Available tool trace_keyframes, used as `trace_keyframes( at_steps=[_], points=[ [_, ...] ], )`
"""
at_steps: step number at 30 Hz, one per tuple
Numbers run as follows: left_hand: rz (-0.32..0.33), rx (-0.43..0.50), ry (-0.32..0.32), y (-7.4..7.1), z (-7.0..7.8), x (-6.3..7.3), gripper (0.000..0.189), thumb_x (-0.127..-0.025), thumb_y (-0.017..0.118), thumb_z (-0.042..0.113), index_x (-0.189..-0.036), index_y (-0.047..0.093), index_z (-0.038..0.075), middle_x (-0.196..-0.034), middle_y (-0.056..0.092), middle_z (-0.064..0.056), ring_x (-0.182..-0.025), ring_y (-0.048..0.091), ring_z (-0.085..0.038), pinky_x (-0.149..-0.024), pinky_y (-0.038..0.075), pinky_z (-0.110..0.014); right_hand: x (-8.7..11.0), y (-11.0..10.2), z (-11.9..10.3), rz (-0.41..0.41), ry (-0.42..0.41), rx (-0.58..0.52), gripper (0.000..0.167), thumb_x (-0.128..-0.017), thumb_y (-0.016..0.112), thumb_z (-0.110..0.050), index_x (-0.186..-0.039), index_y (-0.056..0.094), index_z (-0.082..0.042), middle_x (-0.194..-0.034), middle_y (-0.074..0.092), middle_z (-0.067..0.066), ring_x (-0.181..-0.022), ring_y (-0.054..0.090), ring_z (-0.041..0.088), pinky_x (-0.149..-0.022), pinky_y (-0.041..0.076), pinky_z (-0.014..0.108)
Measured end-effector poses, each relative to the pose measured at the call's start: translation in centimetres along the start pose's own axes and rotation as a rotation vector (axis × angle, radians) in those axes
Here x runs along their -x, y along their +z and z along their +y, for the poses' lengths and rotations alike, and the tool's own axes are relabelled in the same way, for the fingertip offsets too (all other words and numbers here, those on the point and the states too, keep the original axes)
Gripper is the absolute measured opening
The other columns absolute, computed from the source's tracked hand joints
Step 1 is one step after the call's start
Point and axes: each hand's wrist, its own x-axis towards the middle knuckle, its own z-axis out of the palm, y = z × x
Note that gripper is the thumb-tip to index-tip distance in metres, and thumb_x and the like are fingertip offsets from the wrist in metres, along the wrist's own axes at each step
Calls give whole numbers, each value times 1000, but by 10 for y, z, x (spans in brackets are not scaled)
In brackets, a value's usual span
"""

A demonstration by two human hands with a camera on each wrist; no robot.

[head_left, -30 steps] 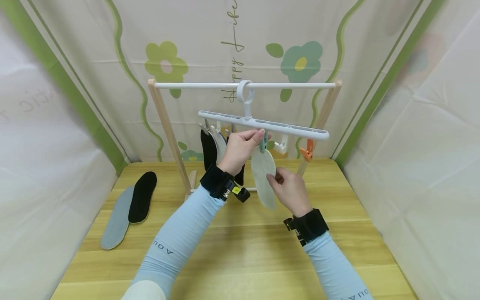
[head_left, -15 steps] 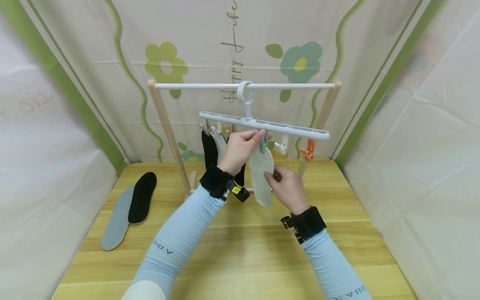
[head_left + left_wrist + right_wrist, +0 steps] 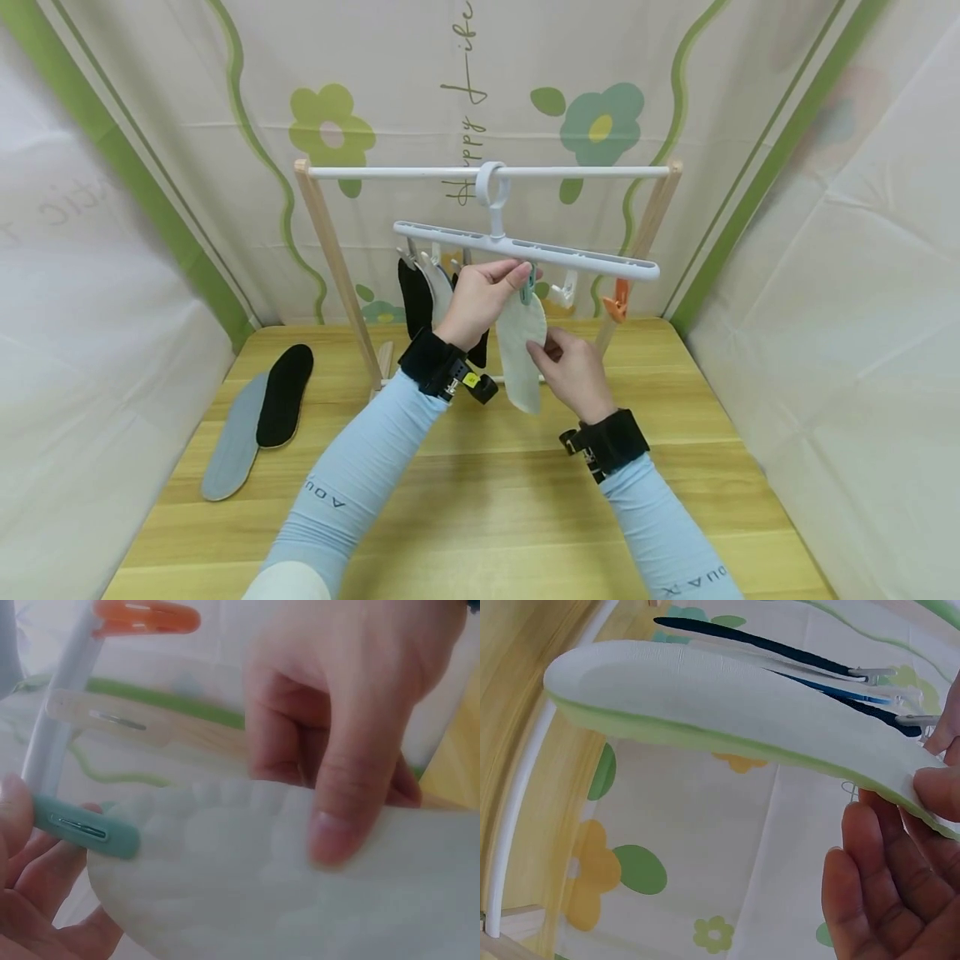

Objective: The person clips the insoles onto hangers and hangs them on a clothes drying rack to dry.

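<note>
A pale green insole (image 3: 519, 354) hangs lengthwise below the grey-white hanger bar (image 3: 525, 248). At its top, a teal clip (image 3: 528, 285) overlaps the insole's rounded end, seen closely in the left wrist view. My left hand (image 3: 480, 302) pinches the upper end of this clip between thumb and fingers. Lower down, my right hand (image 3: 576, 373) pinches the insole's right edge; its thumb lies on the face in the left wrist view. A white clip (image 3: 564, 290) and an orange clip (image 3: 617, 302) hang farther right on the bar, holding nothing.
Dark and grey insoles (image 3: 757, 645) hang from clips at the bar's left, partly behind my left hand. The hanger's ring loops over the white rod (image 3: 397, 172) of a wooden stand (image 3: 333, 258). A grey insole (image 3: 236, 437) and a black insole (image 3: 287, 396) lie on the table's left.
The insole's lower end has swung slightly left, and my right hand has shifted a little left with it. My left hand stays at the teal clip.
</note>
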Motion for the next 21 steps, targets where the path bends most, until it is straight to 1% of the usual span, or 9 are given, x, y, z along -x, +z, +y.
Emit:
trace_keyframes(
  at_steps=[5,9,15,21],
  points=[
    [-32,-16,1,-1,-3,-1,32,-99,61,30,-120,71,8,-114,72,-8,-110,64,-15,-96,48,-34,-3,0,5,-21,34,-13,21,-96,68,-20,-102,70,0,-82,69,9,-70,65,19,-64,56,37],
    [-52,-50,17,-1,-4,-1,33,-100,60,31,-123,69,9,-117,71,-6,-113,63,-14,-99,47,-34,-6,0,9,-29,57,-23,22,-96,68,-20,-104,70,0,-85,70,10,-71,65,21,-65,56,38],
    [-65,-100,25,-2,-6,-4,35,-101,58,33,-125,68,9,-119,70,-2,-114,62,-12,-99,46,-32,-10,-1,15,-62,92,-30,24,-96,67,-22,-106,69,-1,-87,70,10,-74,67,21,-67,57,40],
    [-72,-125,63,-2,-7,-6,37,-102,57,33,-126,67,6,-119,70,-2,-115,60,-11,-100,46,-31,-14,-2,24,-71,118,-27,22,-97,66,-24,-105,70,-3,-88,70,8,-76,68,22,-69,57,40]
  ],
)
